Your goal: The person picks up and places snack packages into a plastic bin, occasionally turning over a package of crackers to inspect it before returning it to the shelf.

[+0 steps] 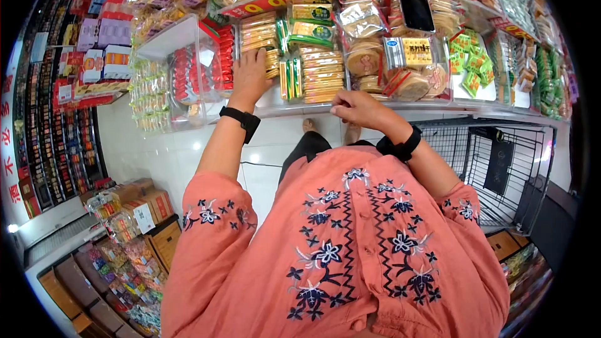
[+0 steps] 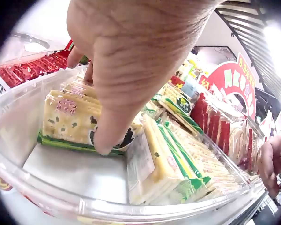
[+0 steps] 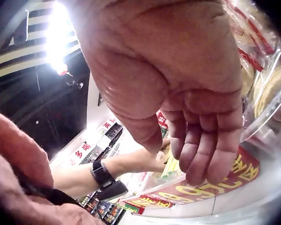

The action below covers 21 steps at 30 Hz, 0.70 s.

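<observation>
My left hand (image 1: 250, 78) reaches into a clear plastic bin of wrapped crackers. In the left wrist view its thumb lies against the front of a cracker pack (image 2: 68, 117) with green-edged wrapping, and its fingers go over the top, partly hidden behind the hand. More cracker packs (image 2: 154, 164) stand on edge beside it, to the right of a bare patch of white bin floor. My right hand (image 1: 360, 109) hangs at the front edge of the display, fingers loosely curled and holding nothing. In the right wrist view its palm and bent fingers (image 3: 201, 150) show.
Red snack packs (image 1: 225, 56) fill the bin to the left. Round wafers (image 1: 366, 62) are in the bin to the right, with a dark phone (image 1: 413, 1) above them. A black wire cart (image 1: 494, 169) stands at right, and stacked boxes (image 1: 147, 206) sit behind at left.
</observation>
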Each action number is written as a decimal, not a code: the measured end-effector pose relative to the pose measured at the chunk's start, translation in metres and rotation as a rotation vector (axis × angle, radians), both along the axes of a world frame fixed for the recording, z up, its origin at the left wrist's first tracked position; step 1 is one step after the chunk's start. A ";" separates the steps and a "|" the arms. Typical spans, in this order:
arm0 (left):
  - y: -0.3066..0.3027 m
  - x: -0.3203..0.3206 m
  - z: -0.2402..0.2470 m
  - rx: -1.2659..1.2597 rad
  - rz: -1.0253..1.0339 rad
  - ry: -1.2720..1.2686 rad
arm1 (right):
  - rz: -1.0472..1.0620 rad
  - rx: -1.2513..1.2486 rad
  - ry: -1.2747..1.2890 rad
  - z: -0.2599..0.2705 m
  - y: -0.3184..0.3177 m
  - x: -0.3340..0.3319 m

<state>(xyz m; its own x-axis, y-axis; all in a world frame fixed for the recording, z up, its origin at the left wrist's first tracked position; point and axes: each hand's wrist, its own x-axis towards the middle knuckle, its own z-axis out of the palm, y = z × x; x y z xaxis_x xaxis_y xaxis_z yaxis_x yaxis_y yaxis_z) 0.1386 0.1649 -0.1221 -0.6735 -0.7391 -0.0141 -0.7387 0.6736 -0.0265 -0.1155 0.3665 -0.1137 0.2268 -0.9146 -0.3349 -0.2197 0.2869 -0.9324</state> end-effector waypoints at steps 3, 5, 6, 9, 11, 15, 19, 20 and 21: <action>-0.005 -0.005 0.003 0.025 0.004 -0.098 | -0.010 0.005 0.028 0.009 -0.010 0.004; -0.010 -0.006 0.001 0.045 0.010 -0.150 | -0.019 -0.003 0.039 0.012 -0.016 0.008; -0.010 -0.004 0.001 0.011 -0.005 -0.147 | -0.028 -0.014 0.034 0.009 -0.018 0.011; -0.011 0.001 0.000 0.007 -0.012 -0.120 | -0.037 -0.015 0.029 0.010 -0.020 0.019; -0.013 0.001 -0.002 -0.028 -0.037 -0.082 | -0.035 -0.007 0.028 0.011 -0.023 0.023; -0.018 0.000 -0.006 -0.013 -0.039 -0.080 | -0.062 0.003 -0.003 0.011 -0.026 0.033; -0.012 0.000 0.010 -0.024 0.001 -0.045 | -0.080 -0.006 -0.005 0.013 -0.031 0.038; -0.010 0.000 0.015 -0.040 0.016 -0.025 | -0.082 -0.001 -0.010 0.014 -0.031 0.039; -0.008 0.000 0.021 -0.058 0.031 -0.006 | -0.082 0.004 -0.016 0.017 -0.031 0.040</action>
